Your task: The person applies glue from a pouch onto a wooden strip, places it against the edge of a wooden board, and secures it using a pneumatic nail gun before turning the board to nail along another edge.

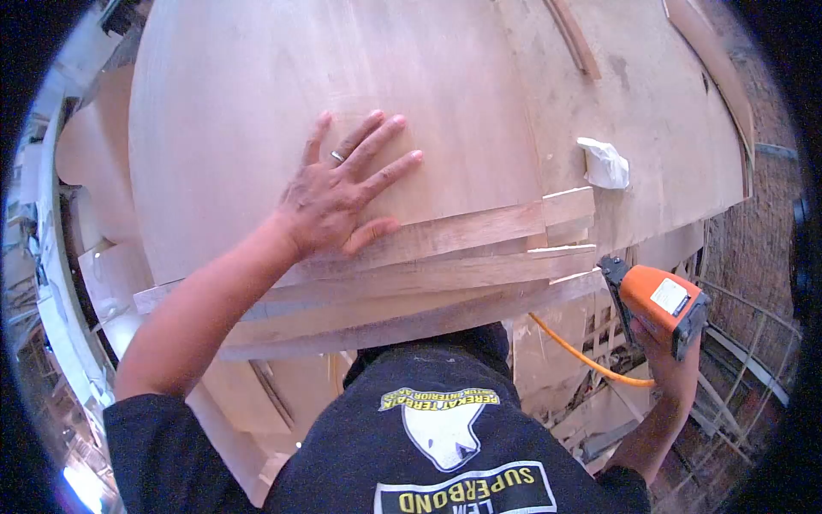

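Observation:
My left hand [347, 184] lies flat with fingers spread on a wide, pale wooden panel [231, 111]; one finger wears a ring. Beneath its thumb, a thin wooden strip [471, 227] runs along the panel's near edge, and a second wooden strip [428, 278] lies closer to my body. My right hand [655, 343] is wrapped round the handle of an orange nail gun [655, 300], to the right of the strip ends. The gun's black nose points up and left, close to those ends. Its body hides part of my fingers.
An orange hose [582, 360] curves below the nail gun. A crumpled white piece [605, 163] rests on the board at right. Narrow wooden strips [574, 38] lie at the far right. Wood offcuts [591, 411] clutter the floor around the workbench.

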### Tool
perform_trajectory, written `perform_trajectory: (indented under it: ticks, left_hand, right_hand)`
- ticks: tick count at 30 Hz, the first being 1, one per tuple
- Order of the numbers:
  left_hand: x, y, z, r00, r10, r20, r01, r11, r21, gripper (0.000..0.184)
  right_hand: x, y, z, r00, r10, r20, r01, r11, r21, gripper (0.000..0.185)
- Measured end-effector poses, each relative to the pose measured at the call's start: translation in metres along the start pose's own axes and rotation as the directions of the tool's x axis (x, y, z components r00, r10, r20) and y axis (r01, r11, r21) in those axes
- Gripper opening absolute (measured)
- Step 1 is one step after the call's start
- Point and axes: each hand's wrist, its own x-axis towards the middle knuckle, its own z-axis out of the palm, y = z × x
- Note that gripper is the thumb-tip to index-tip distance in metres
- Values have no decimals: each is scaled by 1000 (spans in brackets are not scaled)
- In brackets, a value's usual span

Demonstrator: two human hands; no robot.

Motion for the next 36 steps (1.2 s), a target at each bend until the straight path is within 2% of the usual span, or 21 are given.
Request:
perform_trajectory:
  ticks: [1, 3, 6, 7, 9, 15, 20, 21, 23, 24, 25, 26, 28, 29, 32, 34, 35, 36]
  left_hand:
    - [0, 0, 0, 1000, -3, -1, 3, 1000, 2, 82]
    - [1, -1, -1, 1000, -6, 2, 6, 1000, 14, 82]
    - [2, 2, -6, 999, -32, 11, 32, 999, 9, 82]
    - [1, 1, -6, 1000, -28, 9, 28, 1000, 5, 82]
    - [0, -1, -4, 1000, -24, -7, 24, 1000, -3, 82]
    - [-4, 1, 0, 996, -18, -93, 20, 1000, 23, 81]
    - [-5, 5, 2, 990, -32, -138, 45, 995, 91, 80]
    - [-6, 6, -1, 990, -38, -135, 51, 994, 97, 79]
    - [-4, 6, -1, 988, -52, -145, 69, 991, 117, 78]
    - [-5, 7, -1, 969, -102, -227, 126, 988, 92, 76]
    - [-9, 8, -3, 941, -156, -301, 182, 981, 60, 75]
    - [-14, 10, -3, 905, -213, -368, 241, 970, 29, 74]
    - [-29, 14, -1, 745, -428, -511, 441, 891, -103, 69]
    - [-40, 14, 1, 633, -526, -568, 530, 830, -177, 66]
    - [-90, 18, 0, 319, -627, -711, 633, 699, -332, 59]
    - [-133, 14, 3, 141, -697, -703, 752, 537, -383, 57]
    - [-160, 14, 2, 37, -713, -700, 797, 444, -410, 57]
    - [-184, 14, -1, -48, -734, -677, 772, 403, -492, 57]
  right_hand:
    - [5, -9, 2, 1000, -16, 18, 14, 997, 70, 44]
    - [26, -27, 5, 991, -119, 64, 120, 993, -13, 43]
    - [43, -52, 15, 984, -67, 167, 55, 995, 80, 44]
    - [51, -58, 20, 971, -149, 186, 128, 985, 117, 44]
    - [60, -74, 23, 949, -214, 233, 175, 968, 179, 45]
    - [45, -74, 12, 990, 6, 144, -56, 937, 344, 50]
    - [35, 6, -23, 982, 128, 137, -180, 850, 496, 40]
    - [33, 22, -25, 983, 169, 70, -181, 845, 503, 35]
    - [41, 70, -28, 985, 154, 76, -169, 790, 589, 35]
    - [48, 93, -26, 986, 143, 88, -166, 759, 630, 35]
    - [54, 110, -21, 984, 166, 70, -176, 804, 569, 37]
    - [67, 132, -16, 974, 215, 68, -221, 844, 489, 40]
    - [100, 187, 3, 951, 304, 60, -306, 893, 329, 45]
    - [123, 231, 28, 981, 137, -134, -111, 977, 183, 56]
    - [178, 293, 71, 960, 95, -262, -91, 995, 29, 66]
    - [197, 281, 75, 954, 247, -173, -256, 966, -34, 78]
    - [197, 252, 67, 932, 339, -129, -353, 929, -111, 81]
    - [216, 291, 87, 944, 284, -168, -302, 948, -96, 83]
